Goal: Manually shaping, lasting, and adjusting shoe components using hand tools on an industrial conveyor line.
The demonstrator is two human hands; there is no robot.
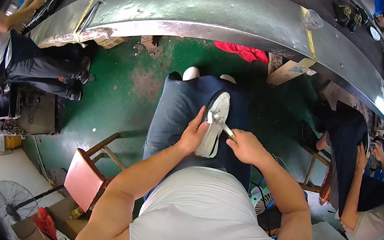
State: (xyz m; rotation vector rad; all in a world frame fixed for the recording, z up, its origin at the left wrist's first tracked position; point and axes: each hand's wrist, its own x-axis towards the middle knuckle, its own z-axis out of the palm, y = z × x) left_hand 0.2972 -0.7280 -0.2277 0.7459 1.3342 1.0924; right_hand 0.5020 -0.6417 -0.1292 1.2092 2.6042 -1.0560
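A white shoe with a dark rim around one end lies lengthwise on my lap, its pale underside turned up. My left hand is closed around the shoe's left side, fingers pointing away from me. In my right hand is the handle of a hammer, held from the right. The metal head rests on or just over the middle of the shoe; I cannot tell whether it touches.
A long metal-faced bench curves across the front, with a clear plastic cup on it. People work at left and right. A pink-seated stool and a fan stand at lower left. Red cloth lies under the bench.
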